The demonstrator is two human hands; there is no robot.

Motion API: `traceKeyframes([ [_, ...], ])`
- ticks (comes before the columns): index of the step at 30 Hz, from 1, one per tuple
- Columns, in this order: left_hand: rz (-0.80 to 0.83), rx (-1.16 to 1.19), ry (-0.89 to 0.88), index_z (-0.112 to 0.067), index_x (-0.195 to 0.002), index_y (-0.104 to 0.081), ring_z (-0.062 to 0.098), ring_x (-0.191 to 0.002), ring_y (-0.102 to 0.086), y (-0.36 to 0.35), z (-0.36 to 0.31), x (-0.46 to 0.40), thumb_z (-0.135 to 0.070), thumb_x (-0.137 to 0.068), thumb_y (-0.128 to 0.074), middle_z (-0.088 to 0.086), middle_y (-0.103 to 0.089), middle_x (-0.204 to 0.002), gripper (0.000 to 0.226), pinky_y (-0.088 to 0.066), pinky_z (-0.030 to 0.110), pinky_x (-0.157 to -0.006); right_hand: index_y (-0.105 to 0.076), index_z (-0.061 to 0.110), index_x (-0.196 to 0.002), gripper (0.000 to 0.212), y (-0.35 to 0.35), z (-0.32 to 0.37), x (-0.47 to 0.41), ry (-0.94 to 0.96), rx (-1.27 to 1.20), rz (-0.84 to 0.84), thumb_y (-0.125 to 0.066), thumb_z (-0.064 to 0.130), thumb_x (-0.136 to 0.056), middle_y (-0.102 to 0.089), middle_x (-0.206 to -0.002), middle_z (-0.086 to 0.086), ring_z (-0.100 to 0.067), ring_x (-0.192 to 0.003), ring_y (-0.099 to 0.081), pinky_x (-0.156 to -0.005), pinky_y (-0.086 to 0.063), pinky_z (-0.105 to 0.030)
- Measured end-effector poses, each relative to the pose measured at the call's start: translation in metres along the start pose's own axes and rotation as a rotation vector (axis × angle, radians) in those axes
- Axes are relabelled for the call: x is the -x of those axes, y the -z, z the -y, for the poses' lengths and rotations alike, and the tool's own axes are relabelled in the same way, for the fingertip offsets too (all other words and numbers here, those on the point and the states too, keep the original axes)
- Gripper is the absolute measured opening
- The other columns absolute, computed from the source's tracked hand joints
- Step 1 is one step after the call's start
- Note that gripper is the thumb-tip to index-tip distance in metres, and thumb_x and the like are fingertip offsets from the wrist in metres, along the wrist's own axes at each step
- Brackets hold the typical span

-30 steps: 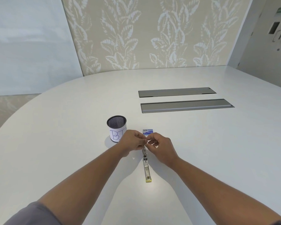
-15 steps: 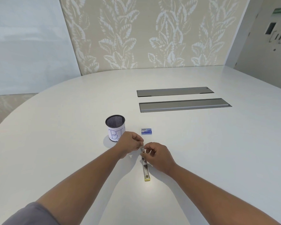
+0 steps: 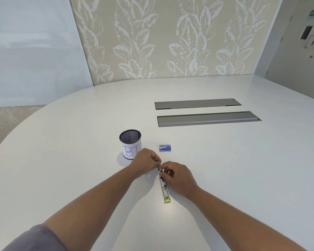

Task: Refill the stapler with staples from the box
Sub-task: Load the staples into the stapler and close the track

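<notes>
I have the long silver metal stapler (image 3: 164,187) lying opened flat on the white counter (image 3: 225,169), its yellow-tipped end nearest me. My left hand (image 3: 146,164) and right hand (image 3: 178,175) both curl in a pinch at its far end, probably on a staple strip (too small to be sure). I should keep the strip level with the channel and seat it gently. The small blue staple box (image 3: 165,148) sits just beyond, closed.
</notes>
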State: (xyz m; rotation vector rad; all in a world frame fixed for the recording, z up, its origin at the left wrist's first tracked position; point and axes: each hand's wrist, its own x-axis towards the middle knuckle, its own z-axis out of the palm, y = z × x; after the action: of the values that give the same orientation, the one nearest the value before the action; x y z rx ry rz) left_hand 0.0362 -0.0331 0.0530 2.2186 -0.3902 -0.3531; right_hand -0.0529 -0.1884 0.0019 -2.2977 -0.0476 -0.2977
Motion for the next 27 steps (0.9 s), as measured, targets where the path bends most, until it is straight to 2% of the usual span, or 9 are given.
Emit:
traceKeyframes([
  [4, 0.007, 0.032, 0.025, -0.015, -0.079, -0.076, 0.012, -0.062, -0.061, -0.0016, 0.0002, 0.0001, -0.010, -0.078, -0.080, 0.001, -0.073, -0.073, 0.006, -0.053, 0.026, -0.064, -0.060, 0.047, -0.093, 0.014, 0.0003, 0.0005, 0.0003, -0.008, 0.008, 0.007, -0.066, 0.037, -0.085, -0.067, -0.083, 0.028, 0.000, -0.072, -0.063, -0.065, -0.040, -0.015],
  [7, 0.035, 0.072, 0.053, -0.010, -0.079, -0.077, 0.016, -0.062, -0.061, -0.0030, 0.0014, 0.0000, -0.009, -0.077, -0.079, 0.009, -0.074, -0.075, 0.003, -0.052, 0.027, -0.063, -0.061, 0.048, -0.090, 0.013, 0.0005, 0.0004, 0.0006, -0.011, 0.012, 0.012, -0.064, 0.037, -0.084, -0.068, -0.082, 0.026, 0.000, -0.071, -0.062, -0.065, -0.042, -0.016],
  [10, 0.047, 0.097, 0.069, -0.007, -0.083, -0.077, 0.017, -0.062, -0.060, -0.0047, 0.0030, 0.0003, -0.009, -0.078, -0.080, 0.017, -0.075, -0.079, 0.007, -0.051, 0.026, -0.059, -0.063, 0.045, -0.096, 0.013, 0.0010, 0.0000, 0.0008, -0.018, 0.007, 0.017, -0.064, 0.037, -0.084, -0.068, -0.082, 0.024, -0.001, -0.071, -0.062, -0.067, -0.044, -0.017],
  [15, 0.038, 0.187, 0.093, -0.004, -0.091, -0.068, 0.015, -0.055, -0.055, -0.0061, 0.0046, 0.0017, 0.000, -0.077, -0.078, 0.006, -0.063, -0.069, 0.017, -0.047, 0.022, -0.053, -0.064, 0.044, -0.096, 0.014, 0.0021, 0.0007, 0.0004, -0.023, 0.011, 0.030, -0.065, 0.035, -0.085, -0.068, -0.079, 0.022, -0.001, -0.069, -0.061, -0.067, -0.045, -0.019],
  [21, 0.097, 0.229, 0.178, -0.010, -0.116, -0.053, 0.022, -0.069, -0.058, -0.0040, 0.0033, 0.0001, -0.002, -0.076, -0.078, 0.012, -0.059, -0.089, 0.048, -0.049, 0.026, -0.058, -0.062, 0.040, -0.098, 0.013, 0.0019, 0.0002, 0.0008, -0.026, 0.017, 0.024, -0.064, 0.035, -0.085, -0.069, -0.078, 0.020, -0.002, -0.069, -0.061, -0.070, -0.049, -0.023],
  [27, 0.131, 0.208, 0.197, -0.008, -0.115, -0.057, 0.020, -0.069, -0.056, -0.0048, 0.0026, -0.0042, 0.000, -0.073, -0.080, 0.008, -0.058, -0.083, 0.049, -0.049, 0.027, -0.059, -0.059, 0.042, -0.097, 0.015, 0.0015, -0.0010, 0.0008, -0.028, 0.021, 0.024, -0.064, 0.036, -0.084, -0.068, -0.077, 0.020, -0.003, -0.069, -0.061, -0.071, -0.052, -0.026],
])
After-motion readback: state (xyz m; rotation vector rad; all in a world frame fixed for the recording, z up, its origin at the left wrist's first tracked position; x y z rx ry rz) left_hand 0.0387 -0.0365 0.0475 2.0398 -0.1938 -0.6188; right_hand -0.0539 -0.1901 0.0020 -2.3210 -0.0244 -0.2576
